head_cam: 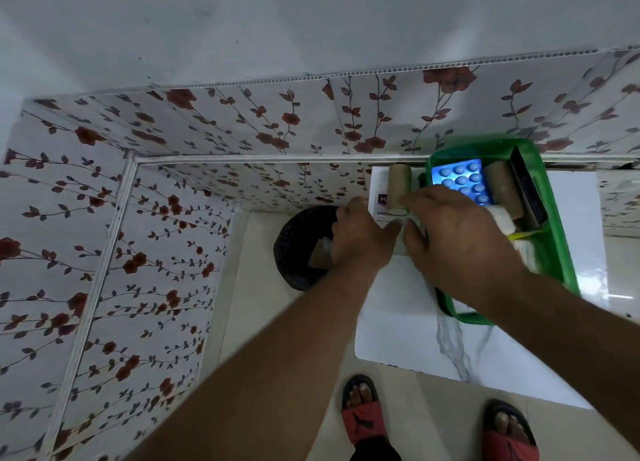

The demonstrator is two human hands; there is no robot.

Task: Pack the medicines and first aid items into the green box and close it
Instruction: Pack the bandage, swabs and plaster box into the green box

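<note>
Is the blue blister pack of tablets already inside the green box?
Yes, the blue blister pack lies inside the open green box.

Green box (561, 252) — smooth plastic, slight sheen on rim. Blister pack (462, 181) inside it: glossy foil-like sheet, bright blue glare, raised pill bubbles. Brown rolls (504, 190) in box and brown roll (399, 186) beside it: matt, cloth- or paper-like, cannot tell which. Counter top (433, 336) — polished white marble look, grey veining, faint reflections. Wall panels (138, 252): smooth printed floral sheet, low gloss. Bin liner (294, 245) — black crinkled plastic, dull shine. Floor tiles (433, 408) pale, glossy. Sandals (363, 419) red and black, matt.
</note>
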